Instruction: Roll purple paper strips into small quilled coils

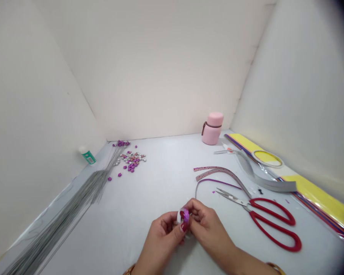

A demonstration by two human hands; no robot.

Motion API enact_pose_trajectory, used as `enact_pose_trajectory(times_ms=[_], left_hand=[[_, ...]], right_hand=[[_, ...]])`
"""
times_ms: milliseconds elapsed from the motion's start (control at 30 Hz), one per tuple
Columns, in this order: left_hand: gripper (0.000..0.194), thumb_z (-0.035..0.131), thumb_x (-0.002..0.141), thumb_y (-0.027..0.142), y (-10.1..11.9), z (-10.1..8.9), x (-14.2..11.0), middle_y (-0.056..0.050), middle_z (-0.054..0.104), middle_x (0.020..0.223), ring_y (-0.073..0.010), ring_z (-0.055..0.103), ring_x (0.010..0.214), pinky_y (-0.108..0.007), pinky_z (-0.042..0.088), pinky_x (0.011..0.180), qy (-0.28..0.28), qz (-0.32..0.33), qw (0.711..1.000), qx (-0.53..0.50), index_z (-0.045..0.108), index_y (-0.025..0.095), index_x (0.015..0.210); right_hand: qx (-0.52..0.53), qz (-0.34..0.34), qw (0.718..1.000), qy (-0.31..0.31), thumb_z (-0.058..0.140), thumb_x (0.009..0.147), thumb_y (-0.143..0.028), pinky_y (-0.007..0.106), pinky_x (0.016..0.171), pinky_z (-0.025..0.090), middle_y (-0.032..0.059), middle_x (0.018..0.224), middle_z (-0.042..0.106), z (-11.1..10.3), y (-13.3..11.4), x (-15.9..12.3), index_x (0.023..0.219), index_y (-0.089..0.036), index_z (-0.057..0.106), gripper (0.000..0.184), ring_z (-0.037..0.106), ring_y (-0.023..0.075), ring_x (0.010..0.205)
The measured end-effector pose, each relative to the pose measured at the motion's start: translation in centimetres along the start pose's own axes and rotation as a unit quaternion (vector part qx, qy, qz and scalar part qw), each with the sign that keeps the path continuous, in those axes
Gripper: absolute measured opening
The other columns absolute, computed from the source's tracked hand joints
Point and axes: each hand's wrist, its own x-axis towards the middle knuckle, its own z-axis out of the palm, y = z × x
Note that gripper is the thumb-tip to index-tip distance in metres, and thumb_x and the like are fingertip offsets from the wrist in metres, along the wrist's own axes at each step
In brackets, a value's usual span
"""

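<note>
My left hand (160, 236) and my right hand (206, 225) meet low in the middle of the view. Their fingers pinch a small purple and white rolled paper piece (184, 215), which is partly hidden by them. To the right of my right hand lie red-handled scissors (260, 217), closed and not touching it. Thin paper strips (218, 173) in pink and purple curve on the white work surface (126, 229) beyond my hands.
Long grey wires (74, 194) and a scatter of purple and silver flower beads (132, 160) lie at the left, near a small glue bottle (88, 155). A pink flask (212, 128) stands at the back. Yellow paper packs (318, 198), a grey strip (266, 177) and a tape roll (268, 158) lie at the right.
</note>
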Motion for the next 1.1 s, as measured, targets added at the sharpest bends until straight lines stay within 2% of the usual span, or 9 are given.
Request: enact_pose_trajectory(times_ms=[133, 267, 367, 467, 700, 833, 933, 1000, 1100], left_hand=[[0.033, 0.067, 0.068, 0.032, -0.5, 0.0, -0.3, -0.003, 0.059, 0.070, -0.0127, 0.050, 0.061, -0.023, 0.039, 0.059, 0.003, 0.034, 0.998, 0.044, 0.063, 0.010, 0.091], [0.026, 0.049, 0.082, 0.032, -0.5, -0.3, -0.7, -0.002, 0.056, 0.065, -0.0138, 0.050, 0.062, -0.024, 0.041, 0.059, 0.030, 0.080, 0.988, 0.126, 0.064, 0.012, 0.091], [0.027, 0.043, 0.085, 0.029, -0.6, -0.7, -0.7, -0.003, 0.059, 0.070, -0.0146, 0.052, 0.065, -0.026, 0.042, 0.063, 0.046, 0.101, 0.980, 0.164, 0.062, 0.014, 0.099], [0.028, 0.044, 0.084, 0.029, -0.8, -1.0, -0.3, -0.005, 0.062, 0.074, -0.0146, 0.053, 0.065, -0.026, 0.043, 0.063, 0.059, 0.089, 0.984, 0.146, 0.061, 0.013, 0.100], [0.028, 0.055, 0.075, 0.033, -0.5, -0.8, 0.4, -0.002, 0.060, 0.062, -0.0115, 0.052, 0.054, -0.024, 0.043, 0.055, 0.087, 0.032, 0.995, 0.038, 0.063, 0.009, 0.089], [0.026, 0.055, 0.075, 0.034, -0.1, -0.8, 0.2, -0.002, 0.061, 0.061, -0.0118, 0.052, 0.054, -0.023, 0.042, 0.054, 0.090, 0.034, 0.992, 0.082, 0.066, 0.011, 0.082], [0.025, 0.054, 0.075, 0.033, 0.0, -1.1, 0.1, -0.001, 0.060, 0.060, -0.0133, 0.052, 0.055, -0.023, 0.042, 0.055, 0.123, 0.058, 0.980, 0.146, 0.067, 0.013, 0.083], [0.024, 0.054, 0.075, 0.031, -0.1, -1.3, 0.1, 0.000, 0.059, 0.058, -0.0141, 0.051, 0.055, -0.024, 0.041, 0.055, 0.154, 0.072, 0.968, 0.184, 0.067, 0.014, 0.085], [0.025, 0.052, 0.076, 0.031, -0.1, -1.5, 0.1, -0.001, 0.060, 0.061, -0.0151, 0.052, 0.058, -0.024, 0.042, 0.056, 0.175, 0.067, 0.962, 0.200, 0.066, 0.014, 0.087]], right_hand=[[-0.067, -0.024, 0.997, 0.007, 0.051, 0.077, -0.020, 0.020, 0.049, 0.042, -0.0026, 0.058, 0.058, 0.0, -0.1, -0.1, 0.070, -0.019, 0.051, 0.008, 0.056, 0.0119, 0.053], [-0.064, -0.027, 0.998, 0.001, 0.049, 0.079, -0.023, 0.023, 0.053, 0.045, -0.0008, 0.061, 0.060, 0.0, -0.1, -0.2, 0.077, -0.018, 0.053, 0.006, 0.058, 0.0139, 0.055], [-0.054, -0.032, 0.998, 0.023, 0.050, 0.079, -0.022, 0.024, 0.055, 0.044, -0.0004, 0.064, 0.060, 0.0, -0.2, -0.1, 0.079, -0.018, 0.054, 0.006, 0.058, 0.0142, 0.059], [-0.037, -0.019, 0.999, 0.016, 0.051, 0.078, -0.021, 0.024, 0.055, 0.043, -0.0001, 0.064, 0.060, -0.1, -0.1, 0.0, 0.078, -0.017, 0.054, 0.006, 0.056, 0.0134, 0.059], [0.026, 0.025, 0.999, -0.018, 0.053, 0.077, -0.025, 0.021, 0.048, 0.039, -0.0023, 0.058, 0.058, 0.0, 0.3, 0.3, 0.070, -0.017, 0.049, 0.011, 0.052, 0.0095, 0.049], [-0.010, 0.017, 1.000, -0.015, 0.051, 0.078, -0.025, 0.021, 0.049, 0.040, -0.0016, 0.061, 0.057, -0.2, 0.5, 0.2, 0.073, -0.017, 0.051, 0.010, 0.052, 0.0103, 0.050], [-0.091, -0.070, 0.993, 0.040, 0.051, 0.078, -0.024, 0.023, 0.056, 0.042, 0.0018, 0.075, 0.058, -0.8, 0.4, 0.0, 0.077, -0.018, 0.055, 0.007, 0.054, 0.0134, 0.064], [-0.127, -0.100, 0.985, 0.056, 0.051, 0.079, -0.024, 0.023, 0.055, 0.041, 0.0011, 0.073, 0.056, -1.0, 0.3, 0.0, 0.076, -0.019, 0.056, 0.008, 0.052, 0.0130, 0.062], [-0.089, -0.044, 0.995, 0.015, 0.052, 0.079, -0.027, 0.022, 0.049, 0.040, -0.0024, 0.060, 0.051, -1.1, 0.0, 0.0, 0.074, -0.018, 0.054, 0.010, 0.048, 0.0105, 0.050]])
